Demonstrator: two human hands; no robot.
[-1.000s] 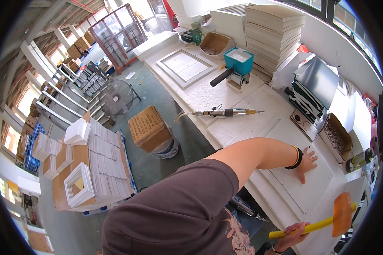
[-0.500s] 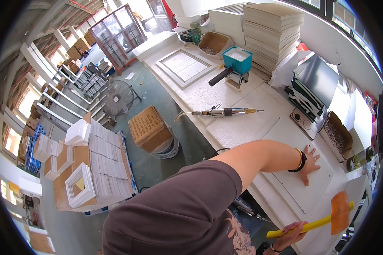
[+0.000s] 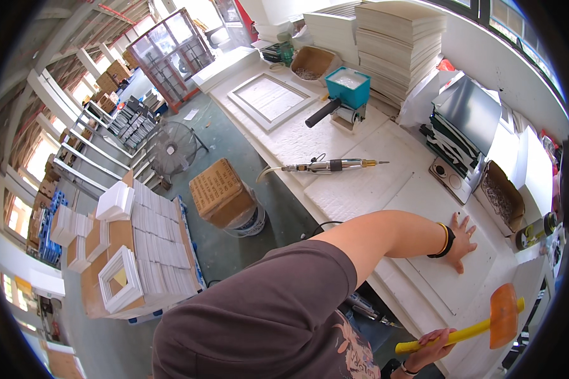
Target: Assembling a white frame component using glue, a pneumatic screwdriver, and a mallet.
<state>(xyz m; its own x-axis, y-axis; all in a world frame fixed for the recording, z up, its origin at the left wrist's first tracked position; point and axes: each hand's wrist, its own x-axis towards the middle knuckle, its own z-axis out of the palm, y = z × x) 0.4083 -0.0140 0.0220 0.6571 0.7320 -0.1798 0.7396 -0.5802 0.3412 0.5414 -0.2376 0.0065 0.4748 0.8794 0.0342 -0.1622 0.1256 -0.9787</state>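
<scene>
My left hand point(image 3: 460, 243) lies flat with fingers spread on a flat white panel point(image 3: 433, 278) on the white-covered workbench. A dark band circles that wrist. Near the bench's front edge, my right hand point(image 3: 435, 346) is wrapped round the yellow handle of a mallet point(image 3: 503, 316). The mallet's orange head is raised at the right, close to the panel's near corner; whether it touches anything beneath cannot be made out.
A power screwdriver point(image 3: 335, 165) lies on the bench beyond my left arm. Farther off are a teal-topped glue roller point(image 3: 348, 85), a white frame point(image 3: 272, 100) and stacked boards point(image 3: 395, 57). A carton of small fasteners point(image 3: 499, 199) stands right. Left are a brown box point(image 3: 221, 192) and stacked white frames point(image 3: 164, 234).
The view has shifted slightly. Both hands keep nearly the same places, the left flat on the panel and the right holding the mallet.
</scene>
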